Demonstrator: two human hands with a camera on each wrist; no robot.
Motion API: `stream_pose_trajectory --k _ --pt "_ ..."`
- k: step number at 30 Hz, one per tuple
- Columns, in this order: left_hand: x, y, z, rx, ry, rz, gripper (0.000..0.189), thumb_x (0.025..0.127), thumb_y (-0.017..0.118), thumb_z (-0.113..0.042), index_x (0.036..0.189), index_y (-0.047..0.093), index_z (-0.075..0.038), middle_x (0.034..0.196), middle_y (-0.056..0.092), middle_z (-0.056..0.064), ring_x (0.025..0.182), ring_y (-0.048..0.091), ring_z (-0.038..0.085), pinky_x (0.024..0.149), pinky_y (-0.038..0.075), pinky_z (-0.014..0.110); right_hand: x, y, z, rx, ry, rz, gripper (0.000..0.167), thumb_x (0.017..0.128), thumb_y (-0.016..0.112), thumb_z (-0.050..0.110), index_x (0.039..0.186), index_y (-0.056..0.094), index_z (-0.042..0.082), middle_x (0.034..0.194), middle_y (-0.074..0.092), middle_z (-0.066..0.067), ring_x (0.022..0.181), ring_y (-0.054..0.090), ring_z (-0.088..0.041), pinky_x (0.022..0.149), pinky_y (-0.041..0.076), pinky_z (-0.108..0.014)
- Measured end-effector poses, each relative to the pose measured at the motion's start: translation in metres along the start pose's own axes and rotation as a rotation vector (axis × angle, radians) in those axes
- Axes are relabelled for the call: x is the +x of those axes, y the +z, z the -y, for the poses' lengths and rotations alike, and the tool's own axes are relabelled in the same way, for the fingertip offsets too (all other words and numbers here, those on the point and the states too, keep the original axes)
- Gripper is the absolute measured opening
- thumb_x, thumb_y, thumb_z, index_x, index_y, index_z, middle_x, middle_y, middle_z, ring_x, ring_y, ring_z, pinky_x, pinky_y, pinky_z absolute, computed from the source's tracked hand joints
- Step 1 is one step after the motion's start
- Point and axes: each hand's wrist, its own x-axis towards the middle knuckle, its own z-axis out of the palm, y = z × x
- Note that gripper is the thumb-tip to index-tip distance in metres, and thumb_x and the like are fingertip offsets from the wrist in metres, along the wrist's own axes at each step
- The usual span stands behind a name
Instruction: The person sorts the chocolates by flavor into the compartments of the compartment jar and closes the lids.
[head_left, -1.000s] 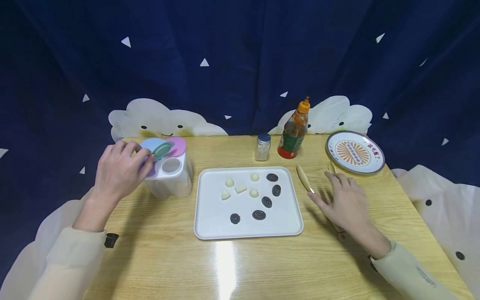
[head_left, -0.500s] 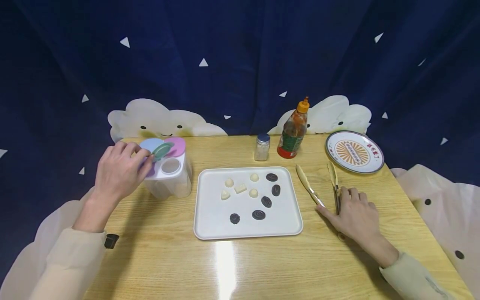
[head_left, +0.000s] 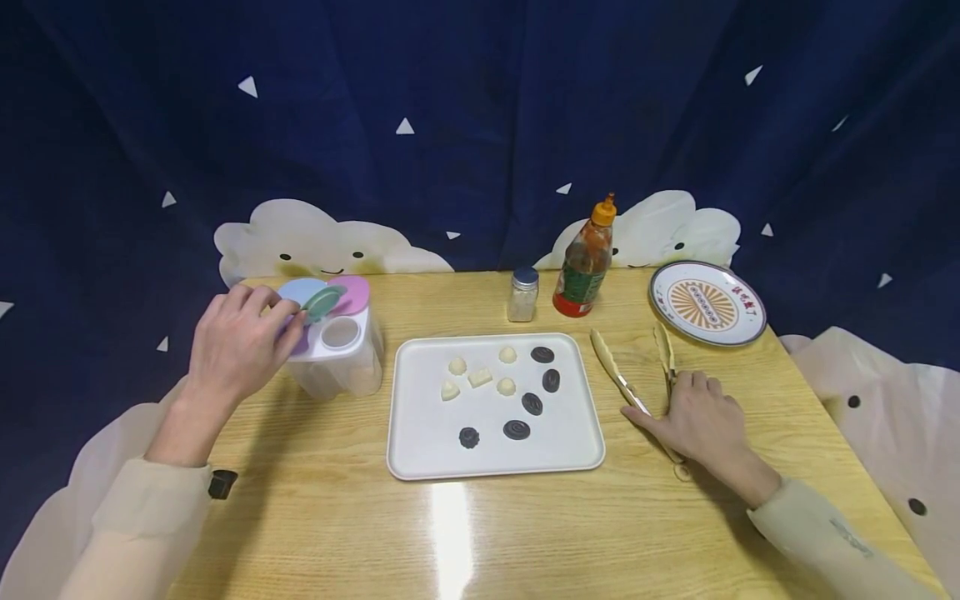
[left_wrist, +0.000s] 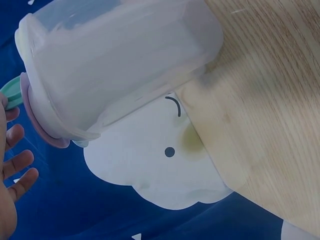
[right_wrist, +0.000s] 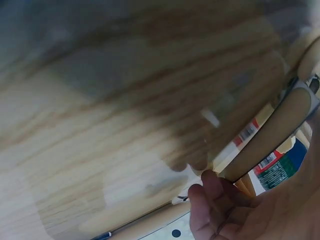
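Observation:
At the left, my left hand (head_left: pixel 240 342) pinches a green flip lid (head_left: pixel 324 303) on a translucent storage container (head_left: pixel 337 371) with coloured lids. The lid is raised, and a round opening (head_left: pixel 341 332) shows beside it. My right hand (head_left: pixel 705 421) grips a pair of spread tongs (head_left: pixel 615 367) lying on the table, thumb on one arm and fingers on the other. In the right wrist view, a tongs arm (right_wrist: pixel 275 130) runs beside the curled fingers. A white tray (head_left: pixel 420 458) between the hands bears several white moulded pieces (head_left: pixel 480 377) and several dark chocolate-like ones (head_left: pixel 517 429).
Behind the tray stand a small blue-capped shaker jar (head_left: pixel 522 296) and a sauce bottle (head_left: pixel 585 262) with an orange cap. A patterned plate (head_left: pixel 707 303) lies at the back right. The wooden table (head_left: pixel 337 517) ends at a dark blue curtain (head_left: pixel 465 125).
My right hand has moved back towards me along the tongs, uncovering one tip, and its thumb has closed in slightly. My left hand stays on the green lid.

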Motion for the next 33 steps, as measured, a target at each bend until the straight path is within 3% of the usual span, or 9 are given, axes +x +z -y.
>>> stream_pose_trajectory --k 9,16,21,27,33 --pt "-0.001 -0.001 0.001 0.001 -0.004 0.009 0.025 0.095 0.061 -0.024 0.089 0.067 -0.001 0.088 0.067 0.022 0.084 0.061 0.046 0.062 0.046 0.054 0.008 -0.005 0.002 0.064 0.064 0.128 0.080 0.078 0.075 0.069 0.092 0.052 -0.006 0.085 0.060 -0.030 0.077 0.063 -0.047 0.051 0.047 -0.053" --pt "-0.001 -0.001 0.001 0.005 -0.004 0.007 0.026 0.095 0.061 -0.024 0.089 0.066 0.000 0.087 0.067 0.022 0.083 0.061 0.046 0.061 0.046 0.053 0.008 -0.012 -0.003 0.095 0.041 0.073 0.075 0.077 0.079 0.059 0.100 0.053 -0.008 0.086 0.059 -0.029 0.078 0.063 -0.047 0.053 0.048 -0.055" --pt "-0.002 -0.001 0.001 0.007 -0.006 0.008 0.026 0.096 0.062 -0.025 0.088 0.065 0.000 0.088 0.068 0.022 0.083 0.061 0.046 0.061 0.046 0.053 0.008 -0.020 -0.007 0.093 0.012 0.044 0.076 0.078 0.078 0.061 0.100 0.056 -0.008 0.095 0.058 -0.029 0.084 0.062 -0.047 0.055 0.049 -0.057" --pt "-0.002 -0.001 0.000 0.003 0.002 0.007 0.023 0.096 0.062 -0.024 0.091 0.067 -0.002 0.088 0.068 0.022 0.083 0.062 0.046 0.061 0.046 0.052 0.006 -0.030 -0.012 0.108 0.005 0.050 0.089 0.079 0.079 0.066 0.122 0.062 -0.009 0.108 0.061 -0.029 0.093 0.065 -0.049 0.057 0.052 -0.058" --pt "-0.002 0.000 0.000 -0.005 0.008 -0.007 0.020 0.095 0.064 -0.022 0.092 0.069 -0.003 0.089 0.069 0.022 0.082 0.062 0.046 0.060 0.046 0.052 -0.002 -0.049 -0.018 0.147 -0.034 -0.004 0.084 0.080 0.082 0.059 0.128 0.062 -0.007 0.115 0.060 -0.027 0.097 0.064 -0.049 0.057 0.051 -0.060"
